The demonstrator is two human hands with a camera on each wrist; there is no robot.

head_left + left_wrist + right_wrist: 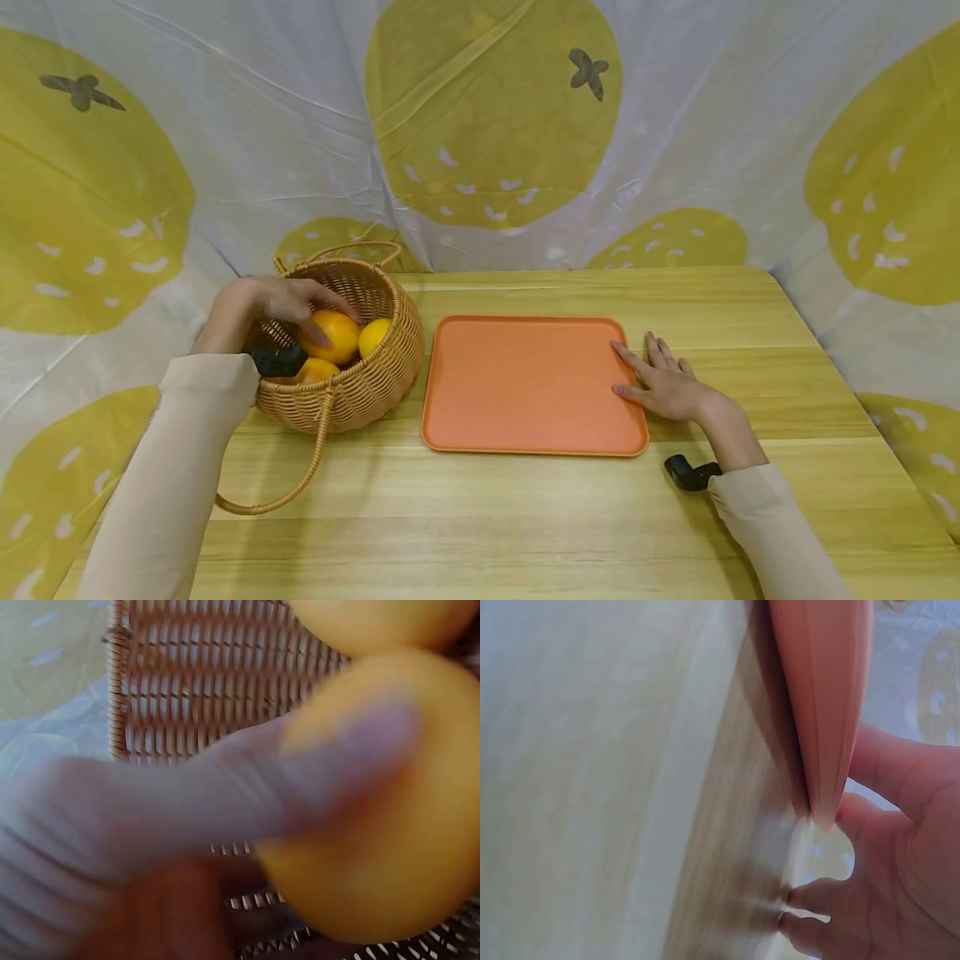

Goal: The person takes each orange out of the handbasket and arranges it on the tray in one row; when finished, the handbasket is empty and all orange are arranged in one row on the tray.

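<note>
My left hand reaches into a wicker basket and grips an orange between thumb and fingers. In the left wrist view the thumb lies across the orange, blurred, and another round fruit touches its upper side. A yellow fruit and an orange-coloured fruit lie beside it in the basket. My right hand is spread at the right edge of an orange tray, thumb and index finger at its rim, other fingers on the table. The right wrist view shows these fingers against the tray's side.
The wooden table carries the basket on the left and the tray at its middle. One basket handle hangs down toward the front; the other stands up behind. A fruit-print cloth hangs around the back and sides.
</note>
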